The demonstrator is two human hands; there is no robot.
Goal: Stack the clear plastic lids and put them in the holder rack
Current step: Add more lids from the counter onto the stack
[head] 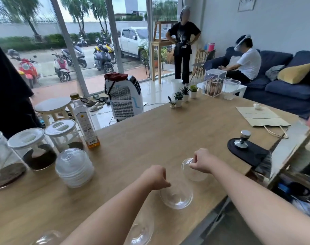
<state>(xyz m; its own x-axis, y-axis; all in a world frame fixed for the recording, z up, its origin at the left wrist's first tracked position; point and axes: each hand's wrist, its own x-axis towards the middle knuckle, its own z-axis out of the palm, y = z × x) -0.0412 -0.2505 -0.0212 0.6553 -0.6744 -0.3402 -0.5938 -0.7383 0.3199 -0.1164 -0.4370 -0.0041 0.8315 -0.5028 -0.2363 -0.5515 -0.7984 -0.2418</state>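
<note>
Clear plastic lid (pixel 194 169), tilted, is pinched at its far rim by the fingertips of your right hand (pixel 203 160). Your left hand (pixel 156 177) is curled, fingertips (pixel 165 184) touching the far rim of a second lid (pixel 176 198) lying on the wooden table (pixel 150 131). Well to the left of those fingers stands the finished lid stack (pixel 74 167); two more lids (pixel 141 228) lie nearer you.

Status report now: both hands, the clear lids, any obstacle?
Left hand pinching lid rim. Right hand pinching second lid. Lid stack stands left. Nothing between.
</note>
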